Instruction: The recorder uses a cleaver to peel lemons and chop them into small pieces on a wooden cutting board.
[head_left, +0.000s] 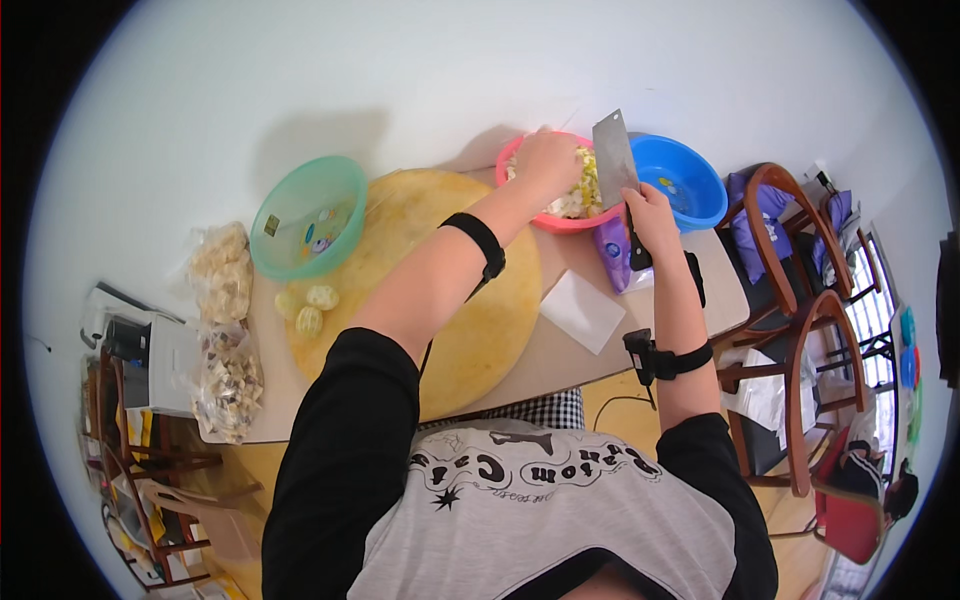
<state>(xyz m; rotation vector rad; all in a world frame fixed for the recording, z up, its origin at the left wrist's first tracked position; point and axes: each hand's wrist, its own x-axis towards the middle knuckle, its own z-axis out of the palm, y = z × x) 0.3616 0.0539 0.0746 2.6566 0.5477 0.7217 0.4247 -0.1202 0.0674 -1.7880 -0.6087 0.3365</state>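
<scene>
My right hand (651, 217) grips a metal cleaver (615, 157) by its black handle, blade upright at the right rim of a pink plastic basin (559, 225). Chopped pale and yellow-green pieces (589, 180) lie in that basin. My left hand (550, 161) reaches over and into its left part; its fingertips are hard to make out, and I cannot tell whether they hold anything. In front of me lies a large round yellow cutting board (480, 322). Several pale green, peeled round vegetables or fruits (309, 321) rest at its left edge.
A green translucent basin (307, 217) stands at the board's upper left, a blue basin (686, 180) right of the pink one. Bags of cut food (229, 382) line the table's left side. A purple packet (613, 255) and white paper (583, 309) lie right. Wooden chairs (795, 375) and a seated person are farther right.
</scene>
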